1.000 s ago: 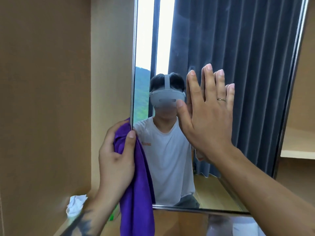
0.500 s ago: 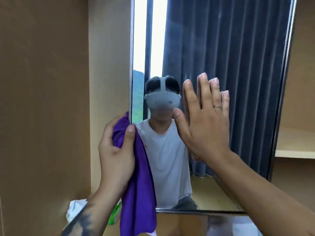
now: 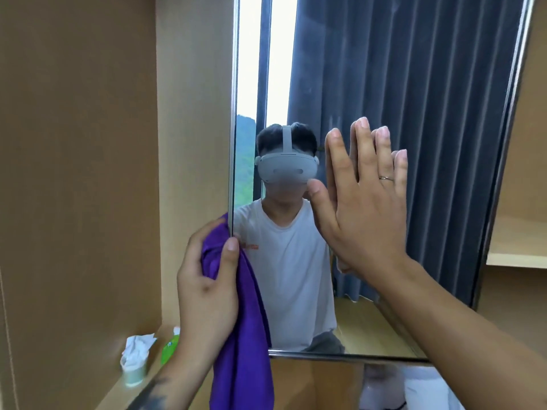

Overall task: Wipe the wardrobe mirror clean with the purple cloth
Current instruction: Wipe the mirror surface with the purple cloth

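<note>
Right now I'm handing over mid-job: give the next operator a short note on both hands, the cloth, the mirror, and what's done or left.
Left hand: grips the bunched purple cloth at the mirror's left edge, with the cloth's tail hanging down past the bottom edge.
Right hand: open, fingers straight, palm flat against the wardrobe mirror, steadying it.
Done: cannot tell how much glass has been wiped; faint smears still show on the upper part.
Left: wipe the glass, including the patch under the right palm.
Nearby: tissue tub and green bottle on the shelf at lower left.
</note>
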{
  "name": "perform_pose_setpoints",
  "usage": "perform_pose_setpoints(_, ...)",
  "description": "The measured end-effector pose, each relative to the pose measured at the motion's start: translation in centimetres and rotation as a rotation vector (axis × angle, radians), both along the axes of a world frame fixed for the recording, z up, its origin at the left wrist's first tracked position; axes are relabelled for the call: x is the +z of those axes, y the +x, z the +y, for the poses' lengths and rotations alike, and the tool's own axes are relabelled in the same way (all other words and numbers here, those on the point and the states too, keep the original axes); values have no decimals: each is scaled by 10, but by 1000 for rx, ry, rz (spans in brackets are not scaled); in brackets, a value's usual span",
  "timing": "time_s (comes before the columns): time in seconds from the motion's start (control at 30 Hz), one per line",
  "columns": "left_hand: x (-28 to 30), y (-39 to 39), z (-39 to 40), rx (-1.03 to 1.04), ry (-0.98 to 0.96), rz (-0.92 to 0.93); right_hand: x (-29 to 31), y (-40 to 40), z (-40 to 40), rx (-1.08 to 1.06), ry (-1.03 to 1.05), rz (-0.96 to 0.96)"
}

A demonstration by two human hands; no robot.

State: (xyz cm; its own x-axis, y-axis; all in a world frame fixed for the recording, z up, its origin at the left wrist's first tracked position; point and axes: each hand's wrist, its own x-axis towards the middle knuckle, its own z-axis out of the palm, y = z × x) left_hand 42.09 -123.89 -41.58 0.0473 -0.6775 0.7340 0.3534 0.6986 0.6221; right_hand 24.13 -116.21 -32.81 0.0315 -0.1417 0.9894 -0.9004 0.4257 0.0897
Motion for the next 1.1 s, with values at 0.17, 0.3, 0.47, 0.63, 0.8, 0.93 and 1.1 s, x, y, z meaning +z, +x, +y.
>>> perform_pose_setpoints(0.17, 44, -1, -20, 0, -70, 13, 0, 2, -1, -3, -2, 2)
perform_pose_setpoints(0.3, 69, -4, -25, -46, -65, 69, -1, 1, 2, 11, 10, -6)
perform_pose_setpoints(0.47, 2, 3, -2, -49, 23, 31, -3, 4, 5, 8, 31, -25)
perform_pose_setpoints(0.63, -64, 13, 9, -106, 164, -15, -30, 3, 12, 5, 53, -5)
perform_pose_setpoints(0.8, -41, 13, 2, -84, 108, -4, -59, 1, 18, 4, 66, -4)
perform_pose_setpoints(0.93, -9, 6, -5, -80, 53, 40, -70, 5, 15, 23, 34, -39)
perform_pose_setpoints(1.1, -70, 8, 5, -85, 178, -2, -86, 9, 11, 35, 9, -71)
